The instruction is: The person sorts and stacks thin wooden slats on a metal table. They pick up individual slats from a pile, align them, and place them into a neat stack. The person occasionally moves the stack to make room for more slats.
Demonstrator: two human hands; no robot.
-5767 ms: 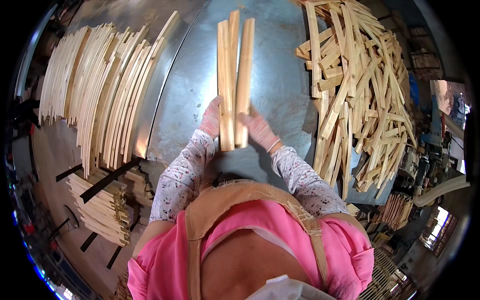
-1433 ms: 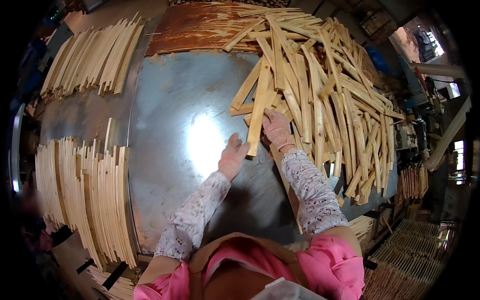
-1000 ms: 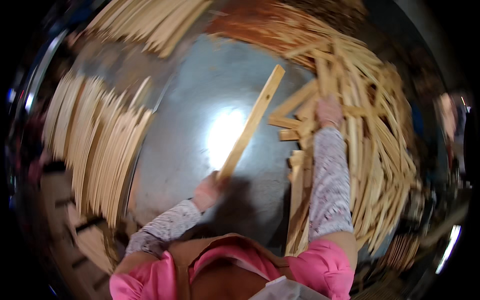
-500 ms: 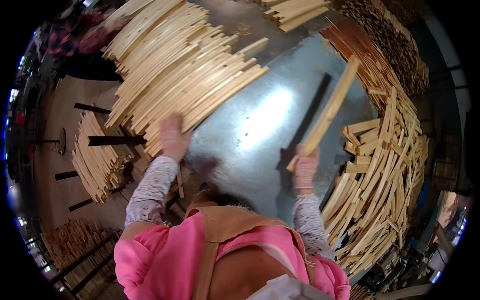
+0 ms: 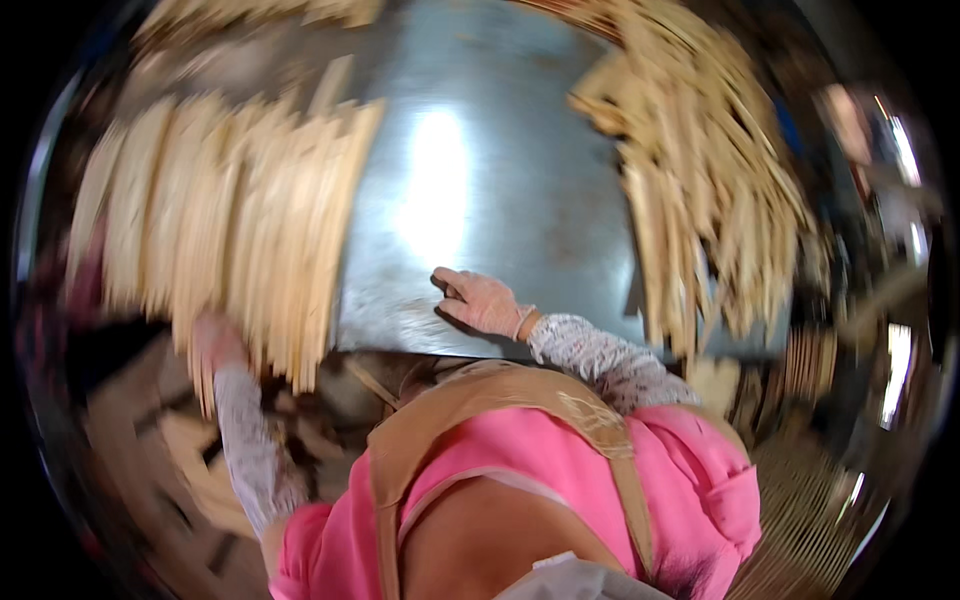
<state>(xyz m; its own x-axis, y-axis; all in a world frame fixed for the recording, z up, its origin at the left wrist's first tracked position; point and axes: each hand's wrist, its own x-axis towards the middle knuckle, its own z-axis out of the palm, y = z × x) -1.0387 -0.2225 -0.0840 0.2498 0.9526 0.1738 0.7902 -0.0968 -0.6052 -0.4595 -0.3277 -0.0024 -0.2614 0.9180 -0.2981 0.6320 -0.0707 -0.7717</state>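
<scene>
A row of pale wooden strips [image 5: 240, 220] lies side by side on the left part of the metal table. My left hand [image 5: 218, 342], in a pale glove, is at the near ends of these strips. It is smeared by motion, so its fingers do not show clearly. One strip end juts out toward me beside it. My gloved right hand [image 5: 485, 303] is over the bare grey tabletop [image 5: 520, 200] near its front edge. Its fingers are stretched out and somewhat apart, with nothing in them.
A jumbled heap of wooden sticks [image 5: 700, 190] covers the right side of the table. More strips [image 5: 270, 12] lie at the far left. Below the table's left front edge, a stack of wood [image 5: 205, 465] shows blurred. A co-worker's dark sleeve [image 5: 85, 275] appears blurred at the far left.
The wooden stick that my right hand held is out of it, and that hand has come inward over the table. My left hand has moved left along the strip ends. The view has turned.
</scene>
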